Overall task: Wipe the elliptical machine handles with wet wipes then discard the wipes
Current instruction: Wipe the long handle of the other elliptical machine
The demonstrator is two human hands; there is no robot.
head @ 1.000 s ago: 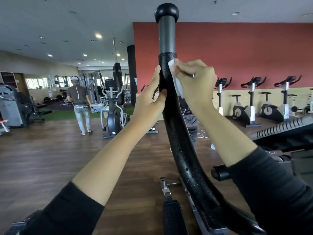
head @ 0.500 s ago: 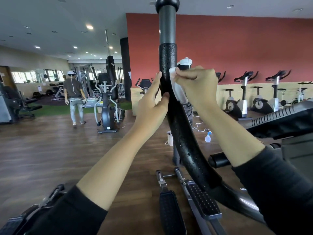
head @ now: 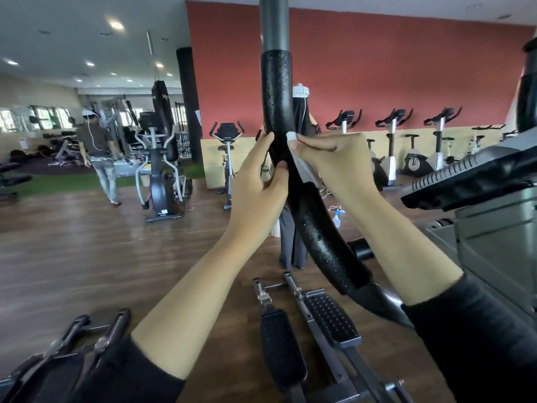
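At far left a person (head: 97,149) in a headset walks beside an elliptical trainer (head: 158,167), well apart from the work, so the wooden floor (head: 87,257) on that side gives open room. Nearer the middle, the left hand (head: 258,181) curls round the black foam handle (head: 293,175), thumb on the near face and fingers reaching behind, probably to steady the bar against the push of wiping. Just right of it, the right hand (head: 334,158) pinches a white wet wipe (head: 300,158) and presses it flat to the handle's right side; the wipe hangs down along the foam. Droplets shine on the foam below the hands, which suggests that stretch is already damp, while the part above looks drier, though glare makes this hard to judge. The foam ends at a bare grey post (head: 274,21) above and a metal arm below, both free of obstacles. On the right, the console (head: 470,178) juts near the right forearm, narrowing that elbow's room.
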